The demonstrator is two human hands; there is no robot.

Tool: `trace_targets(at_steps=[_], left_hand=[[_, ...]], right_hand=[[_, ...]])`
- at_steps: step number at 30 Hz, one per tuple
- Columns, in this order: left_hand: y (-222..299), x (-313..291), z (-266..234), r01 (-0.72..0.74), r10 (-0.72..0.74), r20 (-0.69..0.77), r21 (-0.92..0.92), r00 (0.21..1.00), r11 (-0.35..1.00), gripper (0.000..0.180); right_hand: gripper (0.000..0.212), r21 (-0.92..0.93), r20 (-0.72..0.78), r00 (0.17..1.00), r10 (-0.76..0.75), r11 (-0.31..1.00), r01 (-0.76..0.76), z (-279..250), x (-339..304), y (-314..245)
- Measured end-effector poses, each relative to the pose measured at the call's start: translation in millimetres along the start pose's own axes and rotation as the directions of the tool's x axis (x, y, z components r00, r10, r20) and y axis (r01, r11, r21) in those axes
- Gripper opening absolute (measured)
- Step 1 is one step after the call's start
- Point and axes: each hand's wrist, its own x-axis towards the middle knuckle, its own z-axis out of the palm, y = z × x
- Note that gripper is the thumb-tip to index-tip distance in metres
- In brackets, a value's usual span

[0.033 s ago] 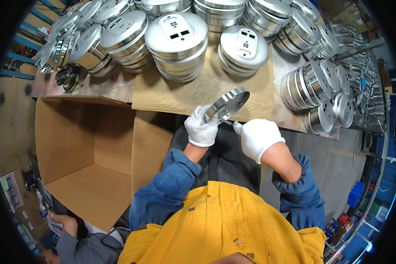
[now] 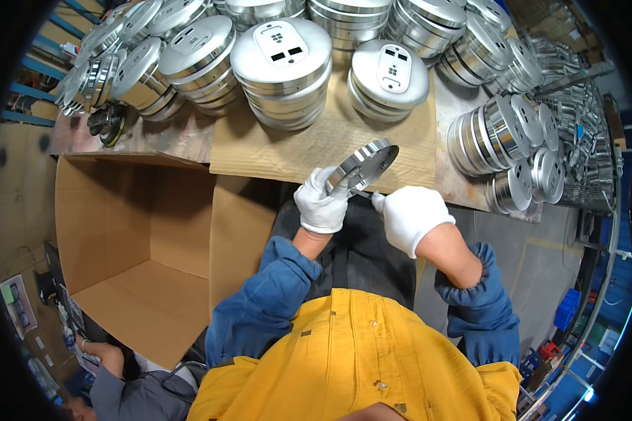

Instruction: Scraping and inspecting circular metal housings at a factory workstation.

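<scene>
In the gloved fingers of my left hand [image 2: 321, 201] is a shallow round metal housing [image 2: 359, 158], tilted so its hollow inner side faces right. My right hand [image 2: 416, 221], also in a white glove, is closed around a slim metal tool [image 2: 361, 193]. The tool's thin end meets the housing's lower rim; its exact kind is hidden by the glove. Just beyond, on the bench, stand a large stack of round silver housings [image 2: 288, 91] and a smaller stack [image 2: 390, 81], their top faces carrying an oval panel with cut-outs.
An open cardboard box [image 2: 105, 224] stands left, against the bench. Cardboard sheet [image 2: 260, 158] covers the bench's middle. More stacked housings [image 2: 502, 133] lie at the right and along the back. A dark hand-held tool [image 2: 107, 125] rests far left. A person [image 2: 140, 393] sits lower left.
</scene>
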Motion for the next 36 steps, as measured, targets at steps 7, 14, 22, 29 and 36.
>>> trace_targets(at_steps=[7, 14, 22, 29, 36], left_hand=[[0.3, 4.2, 7.8, 0.103, -0.111, -0.073, -0.097, 0.991, 0.99, 0.021], [-1.9, 7.9, 15.8, 0.229, -0.247, -0.114, -0.154, 0.962, 0.961, 0.022], [-4.5, 12.6, 13.1, 0.468, -0.489, -0.026, -0.25, 0.872, 0.848, 0.032], [0.4, 18.0, 8.8, 0.483, -0.503, -0.021, -0.246, 0.864, 0.84, 0.035], [15.9, 3.4, 11.9, 0.57, -0.591, 0.055, -0.347, 0.805, 0.744, 0.033]], right_hand=[[0.016, -0.015, 0.077, 0.996, -0.04, 0.999, 0.041, -5.3, 8.4, 1.0], [0.03, -0.001, 0.002, 0.998, 0.058, 0.998, -0.058, 13.3, -10.3, -12.5], [0.055, 0.016, -0.205, 0.965, 0.166, 0.986, -0.166, 98.5, -37.0, -27.7], [0.048, 0.283, -0.422, 0.866, 0.269, 0.946, -0.156, 129.6, -37.6, -7.1], [0.055, 0.982, 0.103, 0.598, 0.795, -0.178, 0.068, 114.0, -14.6, -14.1]])
